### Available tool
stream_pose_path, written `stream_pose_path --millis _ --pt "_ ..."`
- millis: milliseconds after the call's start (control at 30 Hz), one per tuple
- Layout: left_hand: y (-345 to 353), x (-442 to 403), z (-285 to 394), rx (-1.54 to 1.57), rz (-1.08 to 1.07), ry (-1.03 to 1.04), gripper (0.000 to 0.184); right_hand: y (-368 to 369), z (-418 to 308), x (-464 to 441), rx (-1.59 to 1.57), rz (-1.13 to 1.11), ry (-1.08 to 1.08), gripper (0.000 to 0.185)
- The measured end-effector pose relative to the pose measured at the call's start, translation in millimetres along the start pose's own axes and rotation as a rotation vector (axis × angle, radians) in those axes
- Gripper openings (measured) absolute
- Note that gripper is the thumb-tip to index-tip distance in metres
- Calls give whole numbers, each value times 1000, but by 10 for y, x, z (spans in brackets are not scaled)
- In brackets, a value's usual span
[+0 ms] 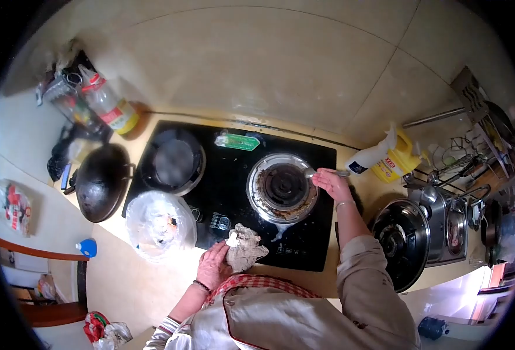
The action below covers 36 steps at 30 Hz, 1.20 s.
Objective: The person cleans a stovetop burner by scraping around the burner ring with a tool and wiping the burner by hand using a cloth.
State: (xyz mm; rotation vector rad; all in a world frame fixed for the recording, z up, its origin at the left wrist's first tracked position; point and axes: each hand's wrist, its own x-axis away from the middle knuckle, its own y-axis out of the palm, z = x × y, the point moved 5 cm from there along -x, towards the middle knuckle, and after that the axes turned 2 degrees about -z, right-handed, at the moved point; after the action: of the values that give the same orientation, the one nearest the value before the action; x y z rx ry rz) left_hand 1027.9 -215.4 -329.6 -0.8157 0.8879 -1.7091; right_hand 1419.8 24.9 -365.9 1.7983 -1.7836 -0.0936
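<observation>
My right hand [332, 184] is closed around the handle of a metal spoon [310, 172]. Its head is at the right side of the stained ring of the right burner [256, 192]. Brown grime and burnt marks cover that ring, and a whitish wet smear lies on the glass below it. At the front edge of the black hob [234, 175], my left hand [213, 263] is closed at the side of a crumpled grey-beige rag [245, 249]; its thumb is hidden. Just left of this hand stands a clear plastic bag [146, 233] with bits of waste inside.
A dark wok [101, 184] leans left of the hob, with an oil bottle [114, 111] behind. A yellow jug [397, 160] stands back right. Near my right elbow are a large black pan [400, 245] and metal racks. A green label [237, 142] lies on the hob.
</observation>
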Motion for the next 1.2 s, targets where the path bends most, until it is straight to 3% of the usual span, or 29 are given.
stream_pose_path --millis 367,667,800,933,1200 --pt "17 -21 7 1 -68 -62 74 439 -172 -602 213 -157 66 25" --pt "-18 -28 33 9 -63 -48 72 948 -125 -743 309 -236 80 26" --pt "1 -25 23 13 -52 -51 71 1310 84 -743 375 -418 180 31" --pt "15 -13 -1 9 -40 -39 69 1470 100 -720 426 -395 134 31" --pt "2 -13 -2 33 -27 -37 68 820 -211 -698 387 -167 81 25"
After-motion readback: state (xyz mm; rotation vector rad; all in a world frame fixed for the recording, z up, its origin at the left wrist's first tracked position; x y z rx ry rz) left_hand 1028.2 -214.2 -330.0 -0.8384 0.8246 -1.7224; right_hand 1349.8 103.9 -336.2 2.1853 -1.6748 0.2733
